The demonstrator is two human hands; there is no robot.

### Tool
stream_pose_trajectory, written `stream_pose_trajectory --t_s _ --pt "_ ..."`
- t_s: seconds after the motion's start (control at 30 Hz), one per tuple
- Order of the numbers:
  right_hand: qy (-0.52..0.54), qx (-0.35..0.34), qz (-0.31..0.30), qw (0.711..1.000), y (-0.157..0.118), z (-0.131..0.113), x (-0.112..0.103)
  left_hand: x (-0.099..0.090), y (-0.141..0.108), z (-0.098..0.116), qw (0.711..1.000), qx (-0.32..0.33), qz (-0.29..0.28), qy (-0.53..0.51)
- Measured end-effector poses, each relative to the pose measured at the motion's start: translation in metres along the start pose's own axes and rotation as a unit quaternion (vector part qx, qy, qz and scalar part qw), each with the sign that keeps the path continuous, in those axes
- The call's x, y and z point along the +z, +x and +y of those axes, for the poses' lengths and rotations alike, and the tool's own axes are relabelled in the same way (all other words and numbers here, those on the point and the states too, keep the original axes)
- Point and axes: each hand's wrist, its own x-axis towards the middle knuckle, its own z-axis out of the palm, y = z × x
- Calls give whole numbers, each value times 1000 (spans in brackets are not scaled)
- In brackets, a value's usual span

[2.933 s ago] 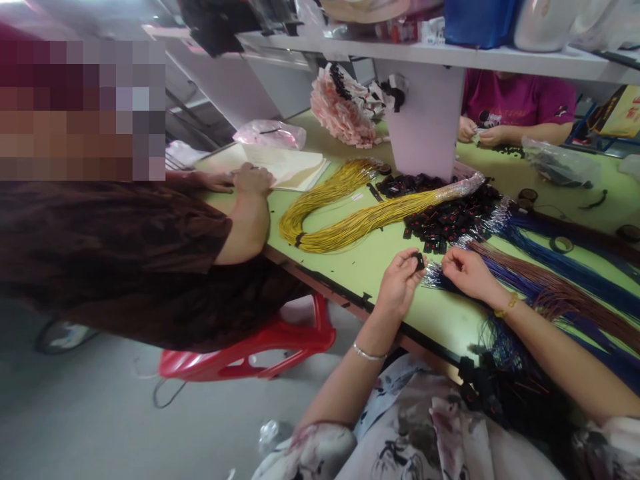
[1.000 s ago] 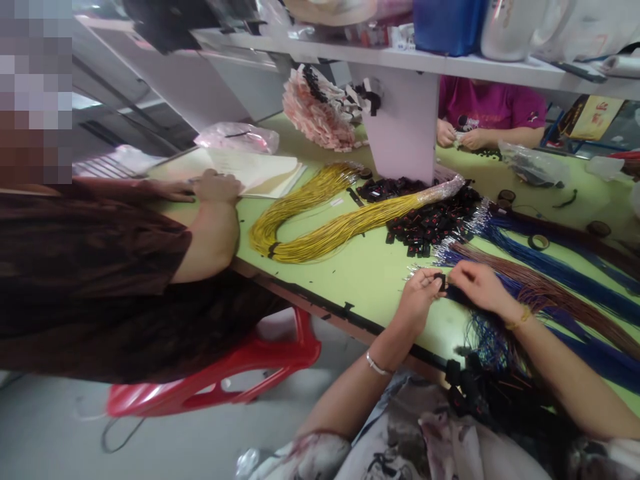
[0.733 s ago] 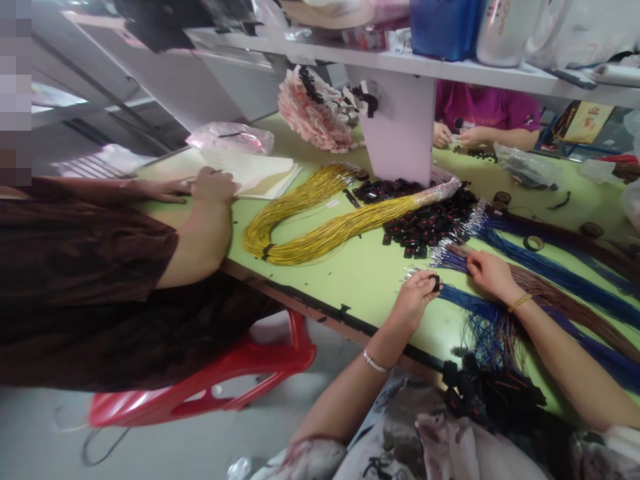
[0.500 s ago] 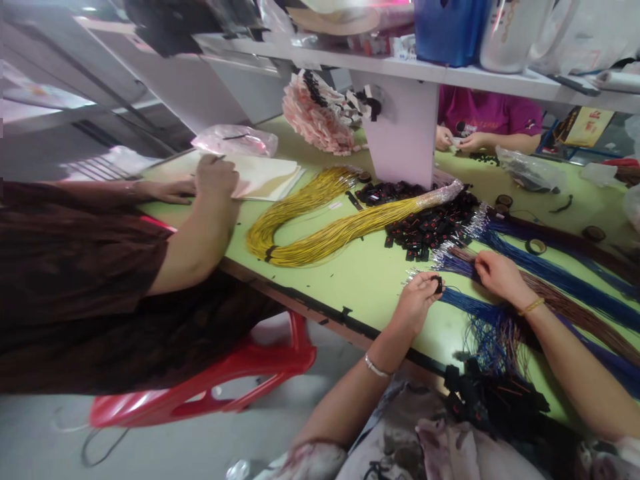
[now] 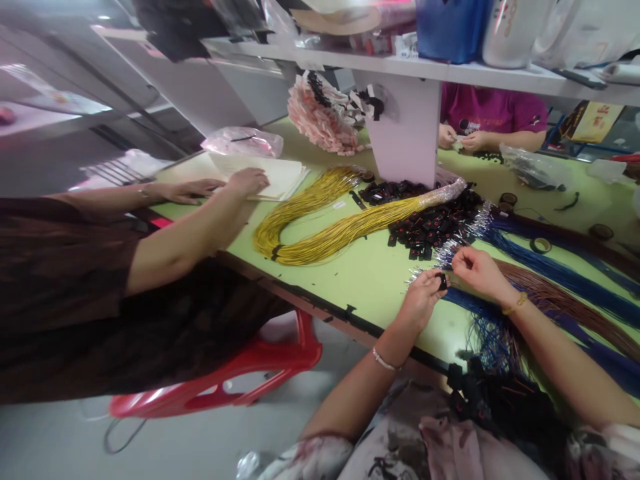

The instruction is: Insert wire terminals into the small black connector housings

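Observation:
My left hand pinches a small black plastic connector housing between thumb and fingers, just above the table edge. Close to its right, my right hand is closed in a pinch; whatever lies between its fingertips is too small to make out. Under and beside both hands run blue wires and brown wires with silvery terminal ends. A heap of black connector housings lies just beyond my hands. In front of my body, more black housings with wires form a dark pile.
A bundle of yellow wires curves across the green table. At left a co-worker's hands rest by papers, with a red stool below. Another person in purple works opposite. An overhead shelf stands on a white post.
My right hand has moved left, from over the wires toward the connector housing in my left hand. The co-worker's raised hand at left has come down to the papers.

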Motion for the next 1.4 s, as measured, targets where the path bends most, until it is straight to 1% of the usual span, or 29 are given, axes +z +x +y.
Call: stream_pose_trajectory --t_s 0.1,0.2,0.4,0.53,0.63,0.83,1.1,1.27,1.4 --pt "19 -14 -2 1000 -14 1 6 -1 0 0 1000 1 -11 -11" --pt "2 -28 7 1000 -24 1 10 -2 1 1 1000 -4 -19 -21" --pt "-78 -42 19 996 -29 -3 14 -3 1 1 999 -11 -29 -24" --pt "-110 -25 32 993 -30 -4 18 -3 0 1 999 -10 -34 -22" --pt "-112 -13 33 993 -31 -4 21 -3 -1 1 999 -6 -33 -17" --pt "-114 -12 42 993 -33 -5 22 -4 -2 1 1000 3 -26 -13" --pt "-106 -28 49 993 -32 -2 27 -3 -3 -2 1000 9 10 7" --pt "-47 -35 31 998 -31 3 29 -2 -4 -3 1000 6 18 13" --pt "-64 -53 11 996 -31 5 27 -1 -4 -4 1000 11 21 19"
